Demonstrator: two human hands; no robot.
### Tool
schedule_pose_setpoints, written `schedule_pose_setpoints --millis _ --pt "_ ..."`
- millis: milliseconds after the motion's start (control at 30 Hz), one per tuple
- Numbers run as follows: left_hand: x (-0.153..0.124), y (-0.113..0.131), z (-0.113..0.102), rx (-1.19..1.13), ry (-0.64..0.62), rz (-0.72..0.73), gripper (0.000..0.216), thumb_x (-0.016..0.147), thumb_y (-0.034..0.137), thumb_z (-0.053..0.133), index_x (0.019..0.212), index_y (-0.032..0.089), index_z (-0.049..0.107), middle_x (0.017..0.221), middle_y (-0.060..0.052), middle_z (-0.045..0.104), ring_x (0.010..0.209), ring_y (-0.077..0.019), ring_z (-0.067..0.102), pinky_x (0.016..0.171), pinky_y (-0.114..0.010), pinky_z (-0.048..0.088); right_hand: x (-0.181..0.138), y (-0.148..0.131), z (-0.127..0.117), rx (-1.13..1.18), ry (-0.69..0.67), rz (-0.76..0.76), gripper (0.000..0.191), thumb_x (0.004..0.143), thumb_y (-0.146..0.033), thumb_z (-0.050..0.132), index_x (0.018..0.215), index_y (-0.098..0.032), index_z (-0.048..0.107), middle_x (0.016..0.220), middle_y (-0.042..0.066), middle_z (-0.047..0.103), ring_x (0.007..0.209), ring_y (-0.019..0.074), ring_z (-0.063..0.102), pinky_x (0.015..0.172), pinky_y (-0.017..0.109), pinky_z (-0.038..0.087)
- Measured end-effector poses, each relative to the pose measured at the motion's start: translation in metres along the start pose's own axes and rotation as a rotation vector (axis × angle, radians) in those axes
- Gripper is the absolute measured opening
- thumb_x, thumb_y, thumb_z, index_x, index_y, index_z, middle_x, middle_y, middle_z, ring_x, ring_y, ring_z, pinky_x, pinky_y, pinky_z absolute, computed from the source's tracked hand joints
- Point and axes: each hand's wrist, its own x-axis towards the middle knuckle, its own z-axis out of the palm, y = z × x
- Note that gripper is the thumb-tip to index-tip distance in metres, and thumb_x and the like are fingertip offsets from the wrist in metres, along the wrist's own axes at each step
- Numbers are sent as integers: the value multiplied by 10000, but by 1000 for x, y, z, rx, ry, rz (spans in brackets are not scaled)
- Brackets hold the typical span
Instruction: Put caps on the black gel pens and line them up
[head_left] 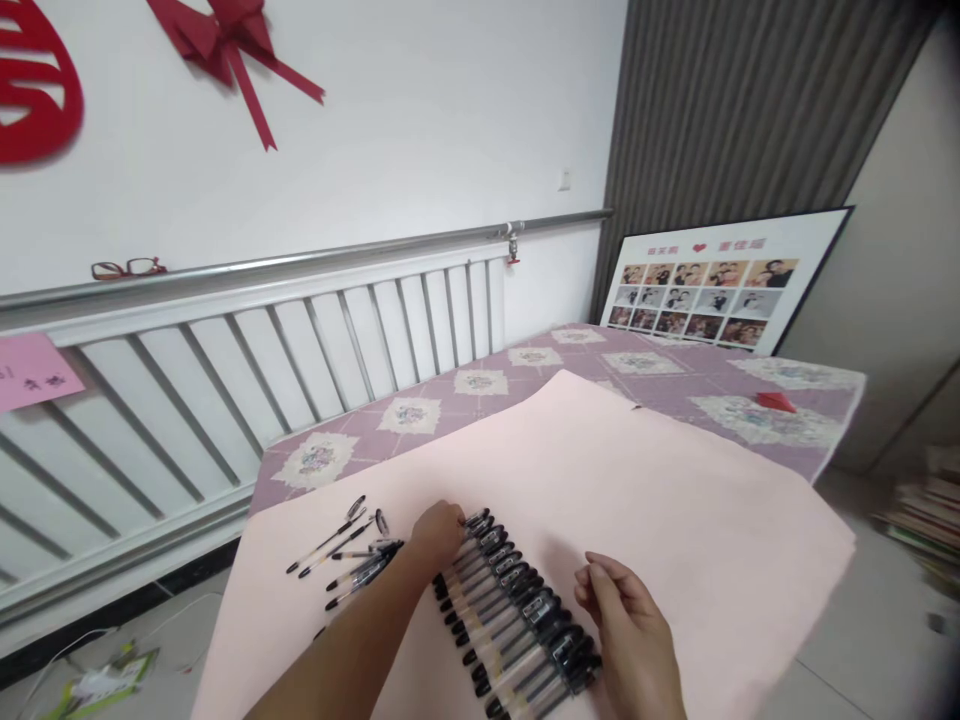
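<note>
A row of clear-barrelled gel pens [510, 610] with black caps lies side by side on a pink sheet [675, 480]. At the row's far end, my left hand [439, 530] has its fingers closed on a pen, mostly hidden by the hand. My right hand [630, 635] hovers beside the capped ends on the right, thumb and fingers curled together with nothing visible in them. Left of my left forearm, several loose pens [367, 572] lie in a scattered heap, partly covered by the arm. A couple of pens [330, 540] rest a little farther left.
Under the sheet is a purple patterned tablecloth [480, 383]. A small red folded paper [776, 402] lies at the table's right. Behind stand a white radiator [315, 350] and a pipe carrying glasses [127, 268]. A framed photo board [705, 285] leans at the back right.
</note>
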Motion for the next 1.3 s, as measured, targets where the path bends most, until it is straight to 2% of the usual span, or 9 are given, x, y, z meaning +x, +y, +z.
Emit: schedule_pose_setpoints --millis 367,800,967,1133,1233,1300 --pt "1 0 5 -12 1 80 267 869 312 497 1091 166 527 1105 -65 554 928 -177 565 795 -383 484 12 13 -2 -20 -42 13 347 680 -425 662 916 -177 608 696 -19 613 631 114 574 609 216 501" --pt "0 -5 5 -7 38 78 272 869 313 496 1098 169 524 1119 -67 547 941 -181 561 802 -388 481 12 15 -2 -12 -72 17 329 668 -410 672 894 -177 613 684 -14 610 583 115 569 541 209 498" --pt "-3 -2 2 -14 42 92 275 867 313 499 1098 166 524 1118 -67 548 945 -184 560 805 -392 479 13 16 -2 -34 -88 14 305 685 -416 653 892 -195 608 693 -21 614 599 114 571 571 208 497" --pt "-7 3 -2 -33 44 86 255 851 324 513 1047 169 564 1062 -57 581 942 -182 557 834 -380 453 14 15 -5 -227 -101 -74 322 720 -446 586 918 -192 599 755 13 642 698 168 614 659 274 508" --pt "-12 7 -5 -44 72 57 277 824 302 492 1058 189 591 1056 -65 600 988 -194 537 891 -330 411 11 13 -4 -473 -132 -192 321 756 -450 525 933 -195 605 842 46 661 762 199 621 698 310 505" --pt "-20 11 -6 -45 107 35 347 824 301 446 1129 182 560 1147 -81 569 1075 -210 490 952 -321 358 9 13 -2 -613 -176 -309 313 779 -436 489 955 -205 607 921 59 659 816 209 615 750 335 495"
